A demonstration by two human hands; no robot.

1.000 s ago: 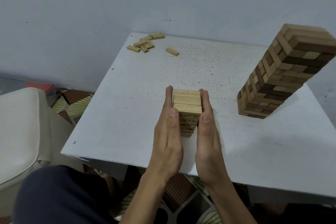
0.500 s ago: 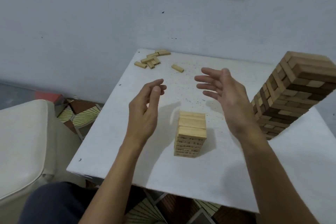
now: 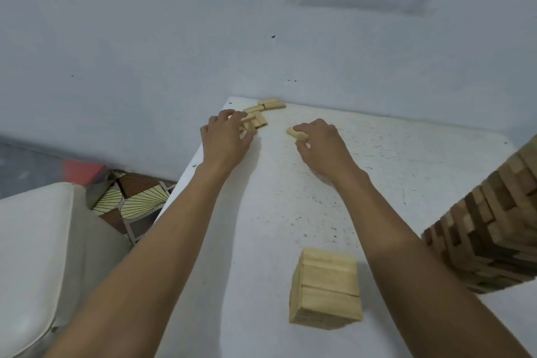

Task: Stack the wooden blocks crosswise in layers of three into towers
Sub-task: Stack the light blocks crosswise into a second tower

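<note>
Beyond the short tower (image 3: 325, 288), both hands reach the loose blocks (image 3: 263, 109): the right hand (image 3: 322, 145) pinches a single block (image 3: 295, 133); the left hand (image 3: 225, 137) curls over the pile, grip unclear. Right of the short tower stands a tall tower (image 3: 488, 235), seemingly complete — the short one needs more layers.

Arms outstretched, left grip (image 3: 225, 138) and right grip (image 3: 322, 144) curled.
</note>
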